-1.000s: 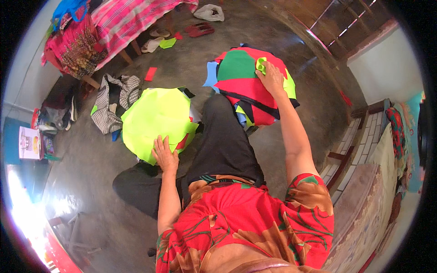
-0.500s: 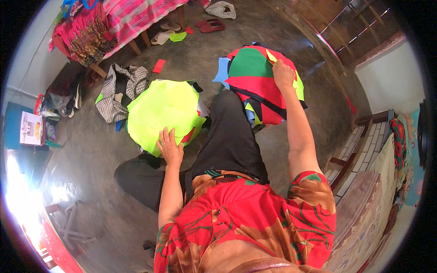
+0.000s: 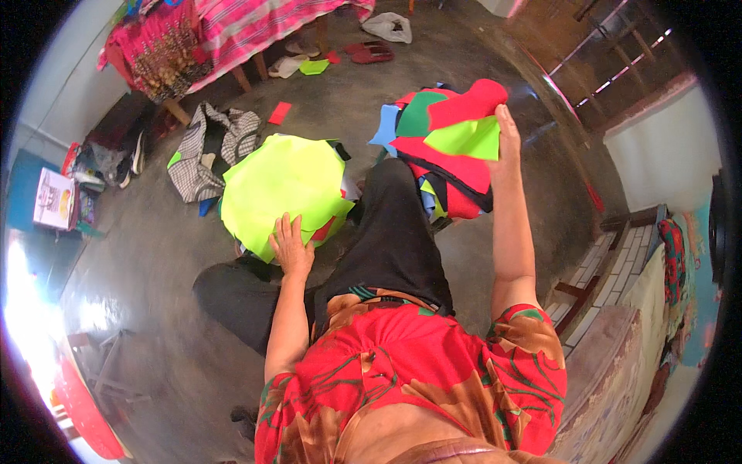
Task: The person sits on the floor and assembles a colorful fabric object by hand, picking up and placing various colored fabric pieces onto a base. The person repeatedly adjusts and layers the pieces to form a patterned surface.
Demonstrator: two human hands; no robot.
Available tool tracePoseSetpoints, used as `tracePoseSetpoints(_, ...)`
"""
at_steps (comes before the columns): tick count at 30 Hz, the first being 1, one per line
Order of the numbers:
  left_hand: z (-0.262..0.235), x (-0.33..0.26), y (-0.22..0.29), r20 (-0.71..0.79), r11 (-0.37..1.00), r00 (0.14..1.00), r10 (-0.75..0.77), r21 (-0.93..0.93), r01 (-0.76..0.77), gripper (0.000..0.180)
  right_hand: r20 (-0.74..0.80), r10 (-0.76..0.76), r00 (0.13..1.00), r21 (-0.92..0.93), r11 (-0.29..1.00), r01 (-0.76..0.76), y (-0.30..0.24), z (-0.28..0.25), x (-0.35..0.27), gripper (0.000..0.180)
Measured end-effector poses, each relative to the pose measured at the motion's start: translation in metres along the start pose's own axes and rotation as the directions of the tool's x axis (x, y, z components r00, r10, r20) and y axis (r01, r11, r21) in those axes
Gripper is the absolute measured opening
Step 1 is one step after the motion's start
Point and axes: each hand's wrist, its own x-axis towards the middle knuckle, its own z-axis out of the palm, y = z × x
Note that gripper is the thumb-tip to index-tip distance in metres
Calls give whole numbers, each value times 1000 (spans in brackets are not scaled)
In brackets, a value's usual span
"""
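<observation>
My left hand (image 3: 291,246) lies with spread fingers on the near edge of a heap topped with lime-green cloth pieces (image 3: 282,182). A bit of red shows under that edge, beside my fingers. At the right, my right hand (image 3: 506,143) is closed on a lime-green cloth piece (image 3: 468,139), raised at the side of a second heap. A red cloth piece (image 3: 468,107) is lifted along with it, its far end curling over. That heap mixes dark green cloth (image 3: 415,114), light blue cloth (image 3: 385,125), red and black pieces. What supports the heaps is mostly hidden.
My bent knee (image 3: 386,224) stands between the heaps. A checked cloth (image 3: 193,166) and a red scrap (image 3: 280,113) lie on the floor at the left. Farther back are shoes (image 3: 369,52), a white plastic bag (image 3: 388,28) and a pink-covered table (image 3: 255,27). A wooden bench (image 3: 595,286) stands right.
My right hand has lifted the lime-green and red pieces off the right heap's far side, moving slightly right. My left hand stays on the lime heap. The whole view has shifted a little.
</observation>
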Motion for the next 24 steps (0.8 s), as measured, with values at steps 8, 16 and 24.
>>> tracePoseSetpoints(8,-8,6,13,-159,876,987,17,-474,-91,44,344,436,832,152,848,-507,136,56,-78,37)
tracePoseSetpoints(16,-15,-13,54,493,-349,833,250,-757,553,69,438,605,665,73,714,-697,182,83,-116,42)
tracePoseSetpoints(24,-11,0,43,437,-597,887,152,-674,435,38,412,635,654,2,717,-697,192,80,-115,32)
